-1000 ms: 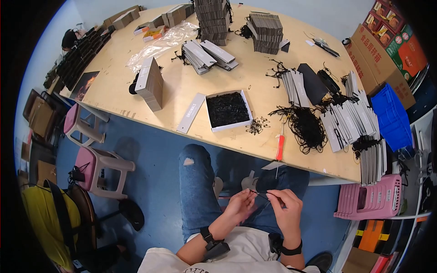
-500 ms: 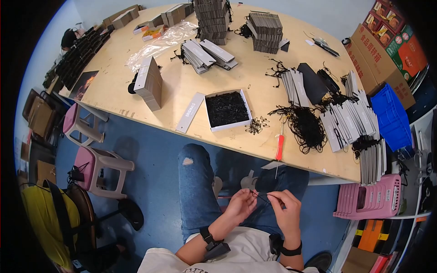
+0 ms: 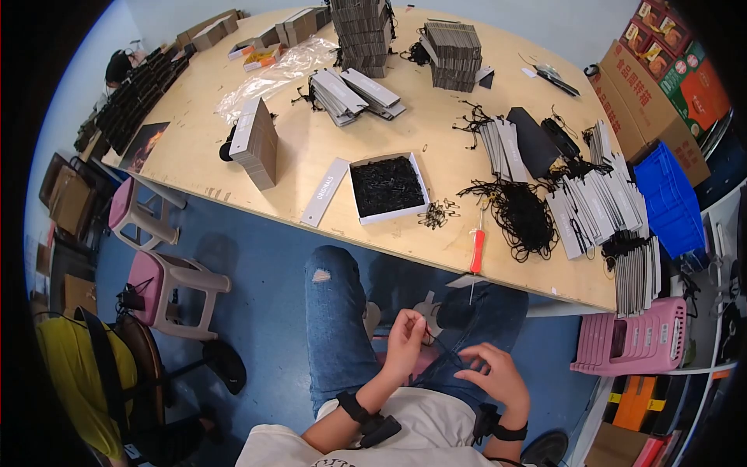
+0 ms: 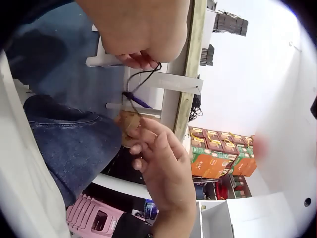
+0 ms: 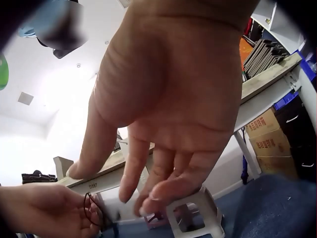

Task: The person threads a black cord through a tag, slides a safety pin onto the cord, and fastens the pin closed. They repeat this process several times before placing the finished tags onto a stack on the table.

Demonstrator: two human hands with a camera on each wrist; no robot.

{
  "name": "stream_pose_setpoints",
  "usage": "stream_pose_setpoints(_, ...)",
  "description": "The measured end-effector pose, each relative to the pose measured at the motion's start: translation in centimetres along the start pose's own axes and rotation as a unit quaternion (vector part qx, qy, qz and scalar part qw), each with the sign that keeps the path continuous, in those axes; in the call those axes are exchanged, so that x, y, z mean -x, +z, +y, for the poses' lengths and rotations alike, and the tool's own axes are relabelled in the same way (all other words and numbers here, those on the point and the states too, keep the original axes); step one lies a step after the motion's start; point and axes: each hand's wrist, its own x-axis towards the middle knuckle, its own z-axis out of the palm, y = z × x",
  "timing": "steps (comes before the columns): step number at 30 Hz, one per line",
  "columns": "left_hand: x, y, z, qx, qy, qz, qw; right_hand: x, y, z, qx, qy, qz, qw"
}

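Toward the middle left of the frame, a long printed tag [image 3: 325, 192] lies flat near the table's front edge, with a box of small black pieces [image 3: 389, 187] to its right. Both are beyond my hands, so I can work in front of the table without knocking them.

At the lower middle, over my lap, my left hand [image 3: 405, 342] pinches the black cord [image 4: 128, 94] between thumb and fingers. That pinch is my anchor: it wants to be firm and right at the fingertips, so the cord can't roll or slip. The cord hangs from it in a thin open loop, with a knot partway along. I'd best let the loop hang free and untwisted, and steady the knot before putting any pull on it; a hard tug could cinch it crooked.

Just right of that, my right hand [image 3: 496, 377] is moderately wide, fingers apart and loosely bent, gripping nothing that I can see. The cord's far part comes near its fingertips, but I can't tell whether they touch. To take it well, I'd bring thumb and index finger in from the side, catch a single strand, and draw gently and evenly.

Further up and between, the red-handled tool [image 3: 477, 253] overhangs the table edge with its shaft pointing toward me, so my knuckles should stay low and clear. Right of it, the tangled black cords [image 3: 525, 222] could easily snag a loose end.
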Motion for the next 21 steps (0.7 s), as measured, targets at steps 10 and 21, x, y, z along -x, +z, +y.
stream_pose_setpoints(10,2.4,2.0,1.9,-0.049,0.029,-0.123,0.991,-2.5,3.6,-0.6,-0.213,-0.012,0.131,0.968)
stream_pose_setpoints(21,2.4,1.6,2.7,-0.027,-0.020,-0.195,0.980,-2.7,2.6,0.3,-0.361,0.034,0.030,0.932)
